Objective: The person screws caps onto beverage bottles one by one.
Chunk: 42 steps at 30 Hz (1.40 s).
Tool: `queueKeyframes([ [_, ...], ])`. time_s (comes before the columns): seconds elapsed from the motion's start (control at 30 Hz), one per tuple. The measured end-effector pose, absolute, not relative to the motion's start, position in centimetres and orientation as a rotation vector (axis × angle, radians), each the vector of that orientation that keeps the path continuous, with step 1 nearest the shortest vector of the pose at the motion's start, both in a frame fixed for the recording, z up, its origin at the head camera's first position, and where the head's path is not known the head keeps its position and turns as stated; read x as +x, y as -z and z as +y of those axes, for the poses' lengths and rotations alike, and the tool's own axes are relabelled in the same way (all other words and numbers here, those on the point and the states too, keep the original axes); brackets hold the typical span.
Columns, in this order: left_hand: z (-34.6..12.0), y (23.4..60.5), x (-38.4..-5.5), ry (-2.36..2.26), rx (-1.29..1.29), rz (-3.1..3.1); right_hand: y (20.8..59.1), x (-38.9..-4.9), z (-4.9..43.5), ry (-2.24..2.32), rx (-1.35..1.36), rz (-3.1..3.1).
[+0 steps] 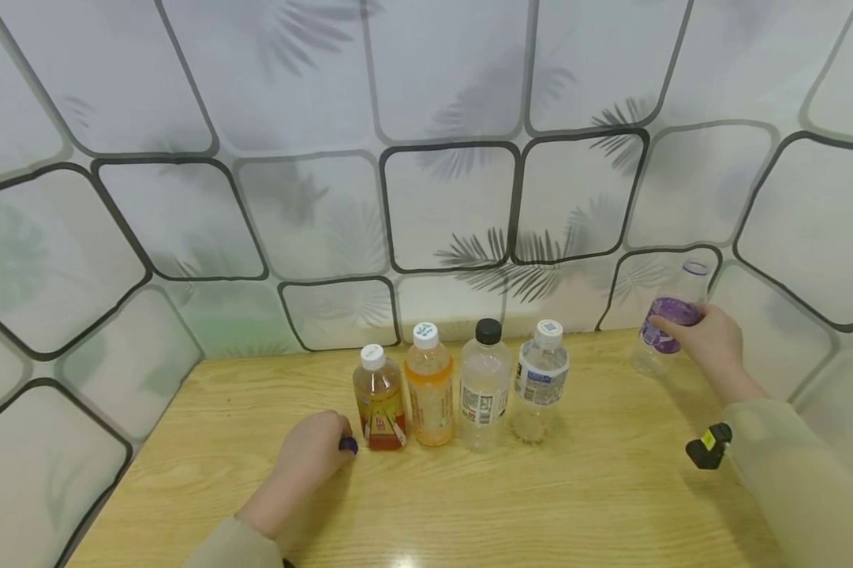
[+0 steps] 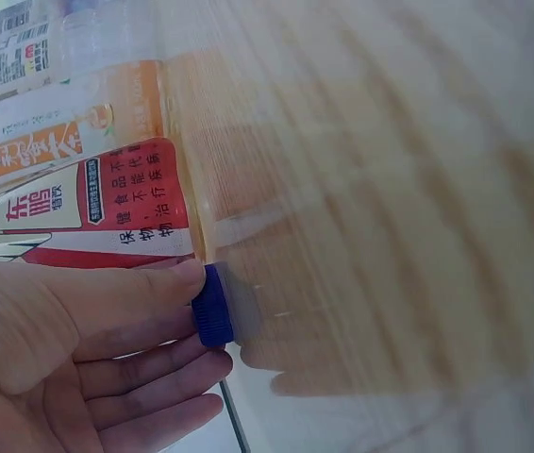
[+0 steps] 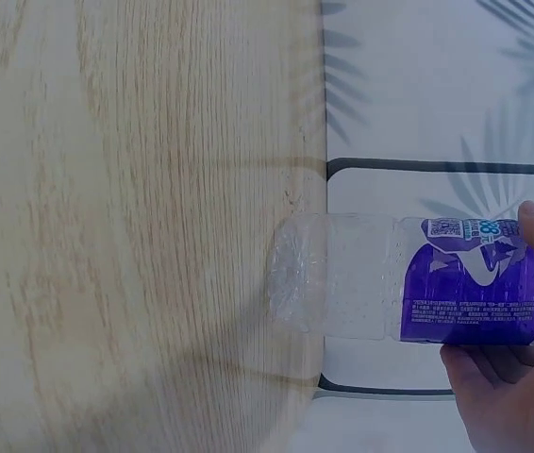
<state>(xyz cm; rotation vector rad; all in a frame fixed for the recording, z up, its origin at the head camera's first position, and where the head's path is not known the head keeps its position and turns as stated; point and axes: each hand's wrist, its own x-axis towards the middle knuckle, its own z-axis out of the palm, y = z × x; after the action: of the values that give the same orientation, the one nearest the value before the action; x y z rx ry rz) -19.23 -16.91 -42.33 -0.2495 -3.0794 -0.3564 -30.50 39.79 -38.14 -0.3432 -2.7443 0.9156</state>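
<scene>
My left hand point(image 1: 311, 446) pinches a dark blue bottle cap point(image 2: 213, 307) between thumb and fingers, low over the wooden table. Just right of it stands a bottle with a yellow-and-red label point(image 1: 382, 406) and a white cap. Far to the right, my right hand point(image 1: 710, 343) grips a clear bottle with a purple label point(image 3: 475, 283) around its label. That bottle has no cap; its open mouth point(image 1: 695, 269) points up, and it leans slightly. Its base is close to the tabletop near the back edge, as the right wrist view shows.
Beside the yellow-and-red bottle, in a row, stand an orange bottle point(image 1: 429, 394), a clear bottle with a black cap point(image 1: 484, 379) and a clear bottle with a white cap point(image 1: 540, 379). A patterned curtain point(image 1: 447, 209) hangs behind the table point(image 1: 575, 505) and at both sides.
</scene>
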Motion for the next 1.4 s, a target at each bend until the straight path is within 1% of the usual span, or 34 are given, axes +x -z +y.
queueKeyframes([
  [0.67, -16.8, 42.1, -19.7, 0.376, -0.260, -3.096, 37.9, -30.2, 40.5, -0.842, -0.303, -2.746],
  [0.93, -16.8, 42.0, -19.7, 0.355, -0.260, -3.073, 37.1, -29.7, 40.7, -0.820, -0.281, -2.786],
  [1.4, -16.8, 41.8, -19.7, 0.340, -0.258, -3.089, 35.4, -28.3, 39.8, -0.660, -0.142, -2.826],
])
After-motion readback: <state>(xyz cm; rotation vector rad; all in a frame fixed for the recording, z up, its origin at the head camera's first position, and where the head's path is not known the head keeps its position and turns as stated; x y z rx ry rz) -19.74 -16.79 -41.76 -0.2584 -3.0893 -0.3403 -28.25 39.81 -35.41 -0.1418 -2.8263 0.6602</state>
